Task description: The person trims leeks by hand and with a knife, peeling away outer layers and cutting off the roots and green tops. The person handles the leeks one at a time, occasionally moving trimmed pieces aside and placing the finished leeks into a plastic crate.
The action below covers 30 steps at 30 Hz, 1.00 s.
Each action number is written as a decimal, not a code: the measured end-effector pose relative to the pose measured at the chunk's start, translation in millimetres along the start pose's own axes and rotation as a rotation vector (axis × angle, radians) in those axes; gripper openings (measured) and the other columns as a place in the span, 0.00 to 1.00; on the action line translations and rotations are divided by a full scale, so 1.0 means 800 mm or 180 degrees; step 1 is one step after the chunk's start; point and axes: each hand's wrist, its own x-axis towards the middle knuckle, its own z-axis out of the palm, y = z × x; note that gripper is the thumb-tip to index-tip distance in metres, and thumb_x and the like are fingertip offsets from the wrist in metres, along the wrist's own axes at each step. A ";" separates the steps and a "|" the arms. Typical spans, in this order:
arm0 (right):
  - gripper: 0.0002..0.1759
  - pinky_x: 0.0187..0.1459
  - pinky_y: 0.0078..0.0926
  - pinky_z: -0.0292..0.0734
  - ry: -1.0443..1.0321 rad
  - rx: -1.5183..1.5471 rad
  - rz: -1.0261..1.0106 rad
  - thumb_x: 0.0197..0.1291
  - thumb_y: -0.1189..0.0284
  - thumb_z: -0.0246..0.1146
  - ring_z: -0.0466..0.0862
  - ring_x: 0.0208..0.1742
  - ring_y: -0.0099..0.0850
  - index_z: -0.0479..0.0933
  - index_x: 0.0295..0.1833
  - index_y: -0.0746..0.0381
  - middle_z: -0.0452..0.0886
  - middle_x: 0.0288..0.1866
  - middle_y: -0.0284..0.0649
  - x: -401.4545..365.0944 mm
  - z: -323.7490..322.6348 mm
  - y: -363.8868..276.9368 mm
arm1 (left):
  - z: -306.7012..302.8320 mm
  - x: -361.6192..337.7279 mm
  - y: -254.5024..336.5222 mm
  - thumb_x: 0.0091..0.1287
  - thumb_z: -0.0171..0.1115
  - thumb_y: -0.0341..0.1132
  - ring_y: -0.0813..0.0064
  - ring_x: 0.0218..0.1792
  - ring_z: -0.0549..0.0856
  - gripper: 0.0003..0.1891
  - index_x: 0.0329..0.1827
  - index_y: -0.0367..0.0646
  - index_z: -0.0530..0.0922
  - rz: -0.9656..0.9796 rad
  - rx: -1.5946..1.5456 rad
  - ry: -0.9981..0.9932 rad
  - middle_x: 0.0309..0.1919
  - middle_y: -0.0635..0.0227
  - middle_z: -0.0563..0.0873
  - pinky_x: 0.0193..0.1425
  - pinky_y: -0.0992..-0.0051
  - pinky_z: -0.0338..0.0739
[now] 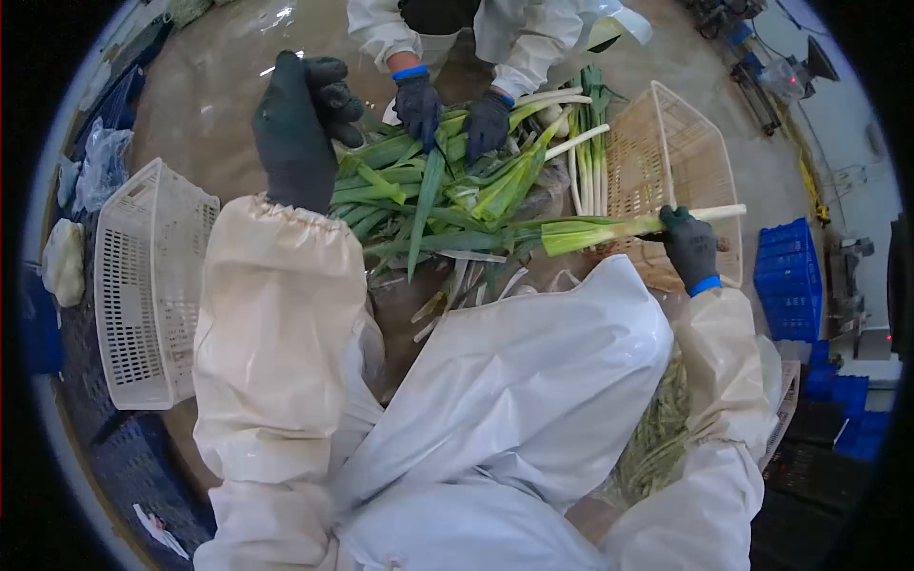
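Note:
In a dark glove, my left hand (pixel 303 133) is raised to the left of a pile of leeks (pixel 419 190). Its fingers are partly bent and apart, and nothing shows in them. My right hand (pixel 689 246), gloved too with a blue cuff, is closed around the pale stalk of a leek (pixel 583 236). That leek lies sideways, its white end pointing right and its cut green end toward the pile. Trimmed leeks (pixel 592 171) lie side by side beyond it, next to a cream crate (pixel 666 143).
Across the pile, a co-worker's two gloved hands (pixel 417 109) handle leaves. A white crate (pixel 157 285) stands at left, a blue crate (pixel 788 281) at right. A bag of green beans or similar pods (pixel 657 433) sits by my right leg. Leaf scraps (pixel 466 285) lie before my knees.

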 end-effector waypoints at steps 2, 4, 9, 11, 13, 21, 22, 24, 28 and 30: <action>0.16 0.33 0.44 0.76 0.0139 0.0053 0.0054 0.52 0.73 0.62 0.82 0.33 0.45 0.78 0.48 0.58 0.79 0.34 0.44 -0.004 -0.030 0.008 | -0.001 -0.002 -0.003 0.72 0.50 0.52 0.74 0.21 0.79 0.23 0.40 0.38 0.80 0.0147 -0.0029 -0.0045 0.21 0.69 0.78 0.15 0.77 0.70; 0.16 0.34 0.44 0.75 0.0278 0.0032 0.0118 0.51 0.72 0.63 0.82 0.34 0.46 0.78 0.48 0.58 0.78 0.34 0.45 -0.001 -0.081 0.001 | 0.003 -0.008 0.000 0.72 0.50 0.51 0.74 0.21 0.80 0.23 0.40 0.37 0.80 0.0157 -0.0019 -0.0063 0.21 0.68 0.78 0.15 0.77 0.71; 0.20 0.40 0.41 0.77 0.0926 0.0635 0.0211 0.47 0.75 0.66 0.83 0.38 0.46 0.80 0.50 0.57 0.81 0.39 0.44 0.026 -0.165 -0.034 | 0.010 -0.012 -0.004 0.72 0.51 0.50 0.75 0.22 0.81 0.22 0.42 0.37 0.80 0.0288 -0.0006 -0.0239 0.24 0.67 0.80 0.18 0.78 0.74; 0.20 0.41 0.40 0.77 0.1243 0.0850 0.0101 0.46 0.76 0.67 0.83 0.40 0.46 0.81 0.49 0.57 0.81 0.40 0.45 0.044 -0.165 -0.052 | 0.010 -0.013 -0.005 0.72 0.51 0.50 0.76 0.24 0.82 0.22 0.44 0.37 0.80 0.0442 0.0033 -0.0299 0.25 0.67 0.80 0.19 0.77 0.75; 0.19 0.44 0.38 0.78 0.1092 0.1161 0.0327 0.45 0.75 0.68 0.83 0.42 0.46 0.82 0.48 0.56 0.82 0.41 0.45 0.067 -0.170 -0.083 | 0.006 -0.016 -0.004 0.72 0.54 0.45 0.77 0.28 0.82 0.17 0.47 0.39 0.79 0.0552 -0.0015 -0.0336 0.29 0.68 0.81 0.22 0.78 0.77; 0.20 0.39 0.31 0.78 -0.0254 0.3623 0.0249 0.48 0.70 0.69 0.85 0.37 0.34 0.82 0.49 0.62 0.84 0.36 0.43 0.147 -0.141 -0.206 | -0.009 0.011 -0.005 0.69 0.58 0.31 0.81 0.41 0.79 0.13 0.54 0.38 0.77 0.1476 -0.0124 0.0270 0.41 0.71 0.81 0.43 0.79 0.77; 0.19 0.35 0.29 0.78 -0.0494 0.3966 0.0179 0.49 0.70 0.69 0.85 0.34 0.30 0.82 0.49 0.63 0.84 0.33 0.41 0.156 -0.137 -0.217 | -0.008 0.008 -0.002 0.69 0.58 0.32 0.81 0.42 0.79 0.13 0.55 0.38 0.77 0.1494 0.0027 0.0164 0.42 0.70 0.81 0.44 0.80 0.76; 0.18 0.29 0.26 0.76 -0.1062 0.4348 0.0343 0.49 0.70 0.69 0.83 0.31 0.26 0.83 0.48 0.63 0.82 0.30 0.38 0.165 -0.151 -0.230 | -0.009 0.004 -0.001 0.70 0.57 0.33 0.81 0.43 0.78 0.14 0.56 0.39 0.77 0.1467 0.0330 -0.0062 0.45 0.69 0.82 0.47 0.80 0.76; 0.17 0.19 0.19 0.70 -0.1496 0.5065 0.0564 0.50 0.74 0.68 0.76 0.19 0.20 0.81 0.48 0.66 0.80 0.25 0.35 0.169 -0.179 -0.247 | -0.002 -0.004 0.011 0.71 0.58 0.38 0.84 0.38 0.79 0.16 0.54 0.36 0.77 0.0455 0.0464 -0.0263 0.39 0.69 0.83 0.43 0.79 0.75; 0.20 0.16 0.19 0.69 -0.1405 0.5197 0.0579 0.50 0.74 0.68 0.75 0.16 0.21 0.80 0.51 0.66 0.79 0.23 0.35 0.169 -0.163 -0.250 | -0.005 -0.001 0.004 0.71 0.58 0.39 0.83 0.36 0.79 0.15 0.54 0.38 0.79 0.0439 0.0544 -0.0382 0.39 0.71 0.83 0.41 0.80 0.75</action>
